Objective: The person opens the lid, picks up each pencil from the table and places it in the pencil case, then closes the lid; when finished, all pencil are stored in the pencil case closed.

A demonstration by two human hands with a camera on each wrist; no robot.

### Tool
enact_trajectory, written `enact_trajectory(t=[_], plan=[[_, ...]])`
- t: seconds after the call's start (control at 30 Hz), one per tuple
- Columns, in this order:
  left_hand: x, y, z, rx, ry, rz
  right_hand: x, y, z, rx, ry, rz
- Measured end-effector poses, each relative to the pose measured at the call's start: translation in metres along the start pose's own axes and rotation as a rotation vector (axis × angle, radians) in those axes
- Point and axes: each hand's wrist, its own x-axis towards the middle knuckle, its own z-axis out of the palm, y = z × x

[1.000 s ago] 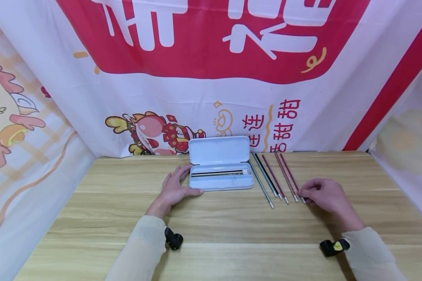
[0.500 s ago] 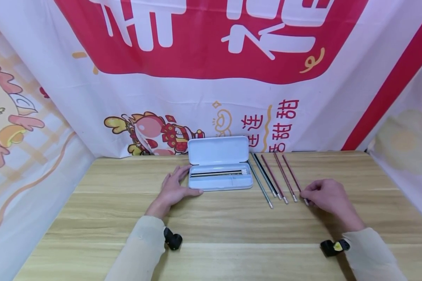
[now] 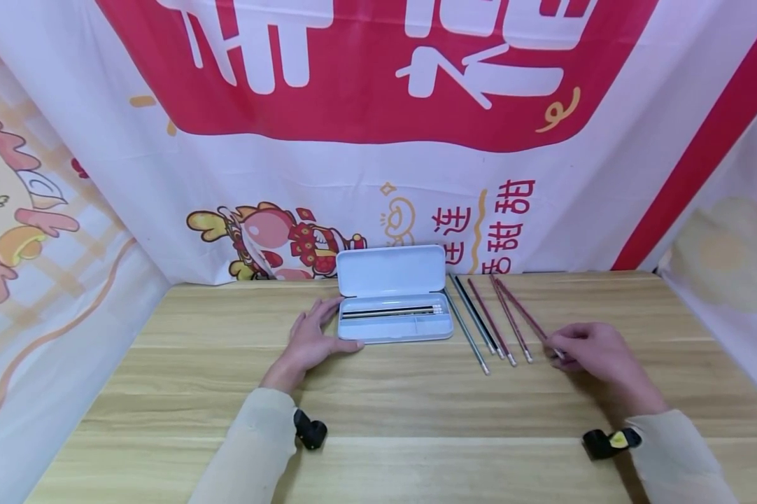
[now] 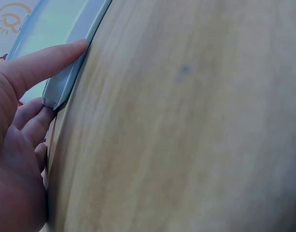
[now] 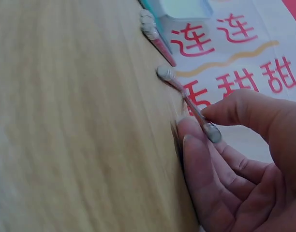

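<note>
A light blue pencil case (image 3: 391, 271) stands with its lid raised near the back of the table. Striped dark pencils (image 3: 387, 312) lie in its long compartment. My left hand (image 3: 312, 346) holds the case by its left end, thumb along the front edge and fingers round the corner, as the left wrist view of the case (image 4: 66, 84) shows. Between thumb and fingers, my right hand (image 3: 592, 353) pinches a dark red pencil (image 3: 525, 313) near its eraser end (image 5: 212, 131). That pencil slants up and left, its far tip close to another red pencil (image 3: 512, 318).
Right of the case lie several loose pencils: a green one (image 3: 467, 332), dark ones (image 3: 475, 315) beside it, and a red one (image 3: 492, 320). A printed cloth (image 3: 378, 189) hangs along the back edge of the wooden table (image 3: 416, 420).
My right hand has drawn the outermost red pencil away from its neighbour, to the right, and its eraser end is now lifted slightly. My left hand has stayed at the case.
</note>
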Motion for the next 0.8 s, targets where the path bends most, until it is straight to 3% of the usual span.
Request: enact_trajectory(t=[0.2, 0.8], plan=[[-0.001, 0.0, 0.0, -0.002, -0.002, -0.005, 0.001, 0.009, -0.004, 0.251, -0.044, -0.011], [0.0, 0.0, -0.001, 0.002, -0.005, -0.008, -0.002, 0.012, -0.01, 0.459, -0.054, 0.044]])
